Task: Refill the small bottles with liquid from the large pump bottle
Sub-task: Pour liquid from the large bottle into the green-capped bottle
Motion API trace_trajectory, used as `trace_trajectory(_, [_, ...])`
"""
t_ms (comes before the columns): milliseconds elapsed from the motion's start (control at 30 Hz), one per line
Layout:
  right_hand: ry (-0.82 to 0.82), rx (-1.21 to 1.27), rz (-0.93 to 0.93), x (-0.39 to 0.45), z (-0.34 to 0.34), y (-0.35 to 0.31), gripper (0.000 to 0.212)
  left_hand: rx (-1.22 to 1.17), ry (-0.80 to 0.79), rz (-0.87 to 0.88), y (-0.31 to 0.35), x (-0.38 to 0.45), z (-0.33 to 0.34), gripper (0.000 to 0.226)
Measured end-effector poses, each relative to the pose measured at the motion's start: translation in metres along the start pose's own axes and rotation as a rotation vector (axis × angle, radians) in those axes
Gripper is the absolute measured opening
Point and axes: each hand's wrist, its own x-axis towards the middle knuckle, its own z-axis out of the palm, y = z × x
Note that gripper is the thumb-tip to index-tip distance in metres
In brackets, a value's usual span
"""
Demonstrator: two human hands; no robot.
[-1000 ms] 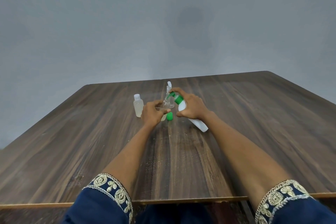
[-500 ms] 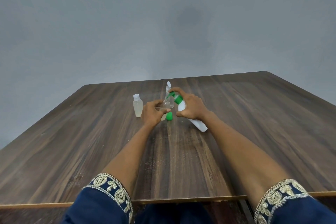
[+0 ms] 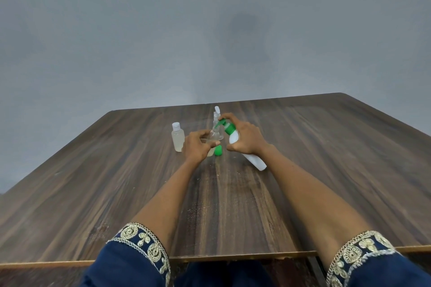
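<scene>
My right hand [image 3: 246, 138] grips the white pump bottle [image 3: 253, 158], which has a green pump head [image 3: 227, 127] and is tilted with the nozzle pointing left. My left hand [image 3: 198, 144] is closed around a small clear bottle [image 3: 214, 137] held just under the nozzle; most of that bottle is hidden by my fingers. A green cap [image 3: 218, 150] lies on the table between my hands. A capped small bottle [image 3: 177, 137] with pale liquid stands upright left of my left hand. Behind my hands stands a clear bottle with a white flip top [image 3: 217, 114].
Everything sits at the middle of a dark wooden table [image 3: 326, 158] against a plain grey wall. The table's near edge [image 3: 233, 257] runs just in front of my blue embroidered sleeves.
Both hands keep their grip with hardly any movement; the pump bottle's lower end has shifted very slightly.
</scene>
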Motion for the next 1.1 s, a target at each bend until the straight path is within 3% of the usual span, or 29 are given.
trace_trajectory(167, [0.0,-0.002,-0.007,-0.0012,-0.003,0.0,0.081,-0.011,0.004,-0.001,0.0,0.0022,-0.0003,0.05])
trace_trajectory(467, [0.0,0.005,0.033,0.0019,0.0015,0.0,0.067,0.015,-0.022,-0.008,-0.0028,-0.0003,-0.0022,0.051])
trace_trajectory(767, [-0.019,0.032,0.038,0.0021,0.0004,0.0028,0.076,-0.015,-0.015,0.004,-0.0001,0.0019,-0.0005,0.05])
trace_trajectory(1100, [0.049,0.09,0.054,0.0,0.0033,0.0047,0.068,-0.026,-0.018,0.028,0.0024,0.0007,0.0025,0.051])
